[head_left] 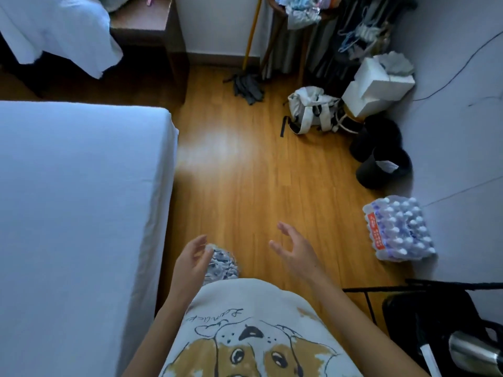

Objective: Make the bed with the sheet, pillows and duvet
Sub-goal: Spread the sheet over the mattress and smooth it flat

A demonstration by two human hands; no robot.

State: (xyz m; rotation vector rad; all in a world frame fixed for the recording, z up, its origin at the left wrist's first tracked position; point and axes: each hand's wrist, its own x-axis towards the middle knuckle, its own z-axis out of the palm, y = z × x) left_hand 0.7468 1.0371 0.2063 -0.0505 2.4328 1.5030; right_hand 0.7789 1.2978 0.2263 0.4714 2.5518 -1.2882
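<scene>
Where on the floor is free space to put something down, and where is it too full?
Free: the wood floor between the bed and the water bottle pack. Crowded: along the right wall, with the white backpack, the black bins and the mop.

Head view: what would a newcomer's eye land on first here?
The white-sheeted mattress fills the left side, smooth and bare. Both empty hands, left hand and right hand, hover open over the glossy wooden floor. A shrink-wrapped pack of water bottles sits by the right wall.
</scene>
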